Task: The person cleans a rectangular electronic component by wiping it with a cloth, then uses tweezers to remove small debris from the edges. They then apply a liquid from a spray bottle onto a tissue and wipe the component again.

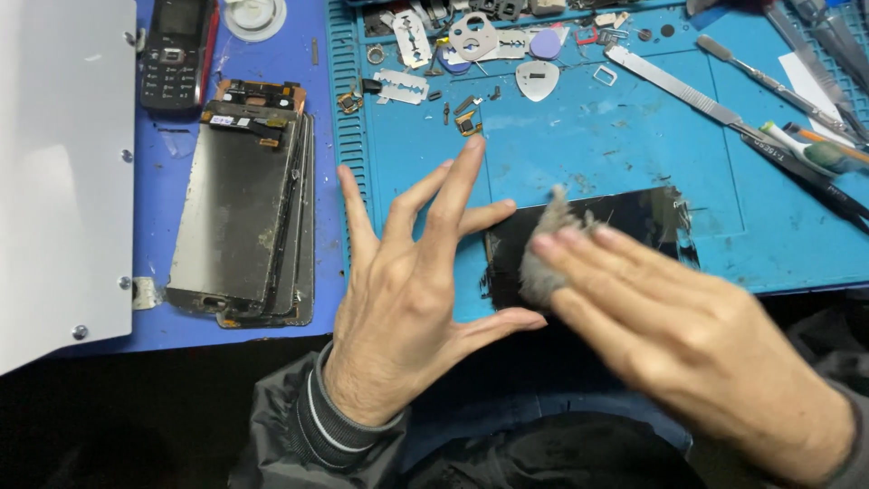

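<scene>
A: Nearest the lens, what have we got?

B: The right hand (pixel 688 344), blurred, fingers pinched on a grey wad of cloth (pixel 546 263) and pressing it onto the black phone screen (pixel 588 244). That screen is the landmark: it lies flat on the blue work mat (pixel 579 145), near the mat's front edge, long axis running left to right.

A: And the other hand?

B: The left hand (pixel 416 290) sits at the screen's left end, fingers spread wide, holding nothing. Its thumb and forefinger tip touch the screen's left edge; the other fingers are lifted off the mat.

A: So which hand is nearer the cloth?

B: The right, since it holds the cloth over the screen's left half. Most of the bare glass stretches away to the right of the wad, along the long axis, with a ragged torn edge at the far right end.

A: Anything in the way?

B: Not on the glass itself. Behind the screen lie razor blades (pixel 403 86), picks and small screws; behind and to its right, a metal pry tool (pixel 679 89) and pens. Well left of it, a stack of old screens (pixel 240 217) and a small keypad phone (pixel 175 50) beyond them
</scene>
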